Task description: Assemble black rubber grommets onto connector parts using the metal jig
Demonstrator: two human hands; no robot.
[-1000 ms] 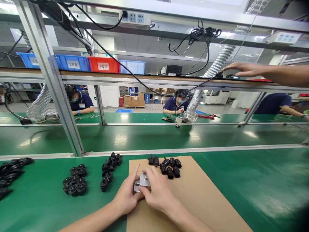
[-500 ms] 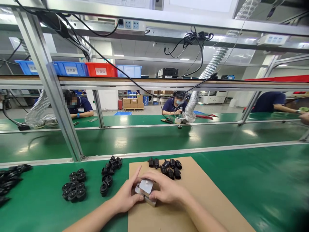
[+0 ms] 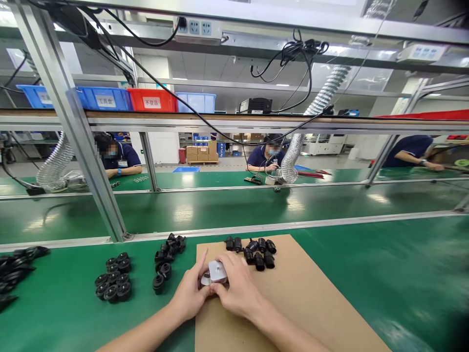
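Observation:
A small silver metal block (image 3: 216, 272) rests low over the brown cardboard sheet (image 3: 300, 298), gripped from both sides. My left hand (image 3: 191, 295) closes on its left side, thumb raised. My right hand (image 3: 237, 288) wraps its right side and top. Just beyond the block lies a cluster of several small black plastic parts (image 3: 254, 250) on the cardboard's far edge.
Black round parts sit in groups on the green belt: one group (image 3: 114, 282) at left, another (image 3: 166, 259) beside the cardboard, a pile (image 3: 16, 266) at the far left edge. A metal frame post (image 3: 84, 146) rises behind. Other people work across the conveyor.
Both hands turned the metal block and set it back lower on the cardboard. Another person's arm over the upper shelf at right has withdrawn.

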